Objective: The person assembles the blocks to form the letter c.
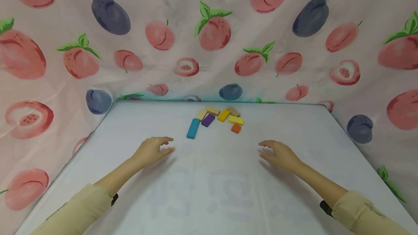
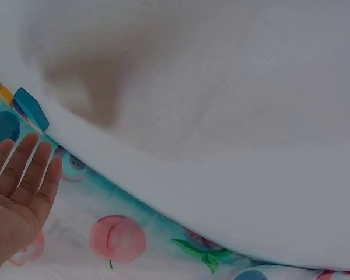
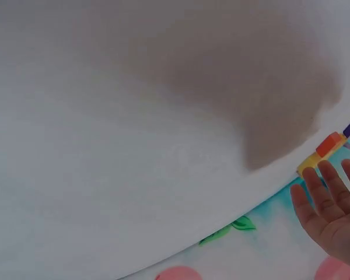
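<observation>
With the left hand [image 1: 151,152] and right hand [image 1: 280,154] held empty, thumbs parted from fingers, the blue block [image 1: 193,129] and orange block [image 1: 236,128] on the table [image 1: 215,202] ahead should probably be pinched first, lest the farther blocks [image 1: 223,115] be nudged.

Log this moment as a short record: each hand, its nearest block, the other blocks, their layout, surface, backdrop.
Left hand: empty, nearest the blue block
Right hand: empty, nearest the orange block
Also there: purple block, amber block, yellow block, plain blocks
Surface: white table
Layout: loose group toward the table's far edge
Backdrop: fruit-print cloth
</observation>
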Action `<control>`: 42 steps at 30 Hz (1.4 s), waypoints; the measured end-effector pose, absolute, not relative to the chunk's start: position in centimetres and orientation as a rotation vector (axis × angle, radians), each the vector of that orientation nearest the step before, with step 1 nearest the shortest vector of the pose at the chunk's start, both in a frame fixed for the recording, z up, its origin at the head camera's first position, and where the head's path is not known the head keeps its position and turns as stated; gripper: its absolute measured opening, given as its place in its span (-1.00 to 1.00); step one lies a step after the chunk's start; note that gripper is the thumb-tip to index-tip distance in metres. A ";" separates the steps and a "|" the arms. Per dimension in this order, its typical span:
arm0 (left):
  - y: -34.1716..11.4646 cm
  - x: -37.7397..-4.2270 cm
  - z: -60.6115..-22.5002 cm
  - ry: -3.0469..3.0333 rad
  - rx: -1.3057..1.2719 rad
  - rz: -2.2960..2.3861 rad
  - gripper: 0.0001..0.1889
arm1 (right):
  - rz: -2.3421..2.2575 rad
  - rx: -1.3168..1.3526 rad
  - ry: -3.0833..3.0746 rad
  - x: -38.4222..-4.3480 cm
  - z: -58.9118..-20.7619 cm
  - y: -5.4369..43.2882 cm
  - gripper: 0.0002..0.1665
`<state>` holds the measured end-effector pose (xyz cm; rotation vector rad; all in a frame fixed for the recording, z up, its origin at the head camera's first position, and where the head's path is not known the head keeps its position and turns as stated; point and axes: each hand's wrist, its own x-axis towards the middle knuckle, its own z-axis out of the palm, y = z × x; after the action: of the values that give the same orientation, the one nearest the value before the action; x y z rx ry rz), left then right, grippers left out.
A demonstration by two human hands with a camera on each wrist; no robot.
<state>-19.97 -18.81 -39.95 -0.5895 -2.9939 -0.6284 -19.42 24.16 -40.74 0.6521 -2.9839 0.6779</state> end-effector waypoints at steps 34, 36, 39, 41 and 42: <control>-13.0 -25.1 -40.2 -3.058 -0.364 -0.701 -0.50 | 0.635 0.579 -3.066 -24.9 -40.4 19.8 -0.61; -12.7 -25.6 -40.2 -3.073 -0.315 -0.743 -0.49 | 0.630 0.571 -3.062 -25.2 -40.5 19.5 -0.60; -12.4 -26.4 -40.3 -3.077 -0.264 -0.784 -0.49 | 0.612 0.568 -3.055 -25.6 -40.5 19.0 -0.60; -12.2 -26.8 -40.4 -3.069 -0.247 -0.797 -0.50 | 0.606 0.554 -3.056 -25.8 -40.5 18.8 -0.60; -12.0 -27.0 -40.5 -3.064 -0.240 -0.804 -0.50 | 0.605 0.545 -3.056 -25.9 -40.5 18.6 -0.59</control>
<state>-27.03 -12.04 -40.46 -0.2399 -3.0645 -0.8036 -25.94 18.64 -40.51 0.5450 -3.0559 0.6049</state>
